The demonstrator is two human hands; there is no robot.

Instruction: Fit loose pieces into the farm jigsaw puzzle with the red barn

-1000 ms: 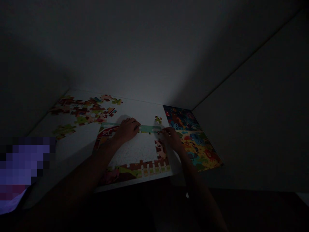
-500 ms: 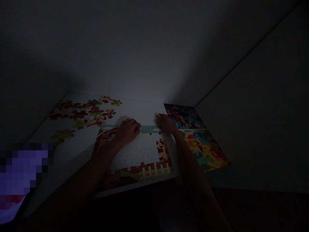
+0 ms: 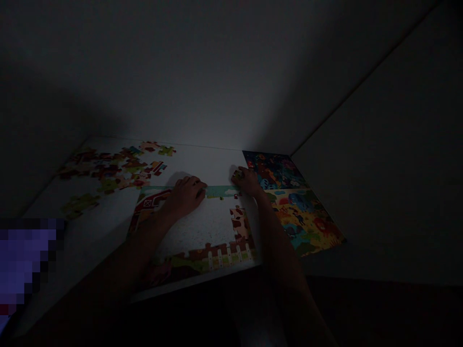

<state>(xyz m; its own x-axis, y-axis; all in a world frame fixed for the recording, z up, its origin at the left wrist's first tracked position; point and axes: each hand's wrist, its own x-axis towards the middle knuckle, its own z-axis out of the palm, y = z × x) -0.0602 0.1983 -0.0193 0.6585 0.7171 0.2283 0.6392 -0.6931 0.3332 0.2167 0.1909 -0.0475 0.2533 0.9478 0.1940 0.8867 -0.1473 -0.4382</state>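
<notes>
A partly assembled farm jigsaw puzzle lies on the white table, its border joined around a bare middle. A red barn shows at its left, a spotted cow and white fence at its right and bottom. My left hand rests over the puzzle's top edge, fingers loosely bent and apart, with no piece seen in them. Just beyond the top right corner, my right hand pinches a small greenish puzzle piece. My fingers partly cover that piece.
Loose puzzle pieces are heaped at the back left, with a joined green clump nearer me. Two finished pictures, one dark and one yellow, lie at the right. A blurred purple screen stands at lower left. Walls border the table.
The view has shifted slightly, so the table sits a little further left. My right hand has turned the piece slightly; my left hand stays on the puzzle's top edge.
</notes>
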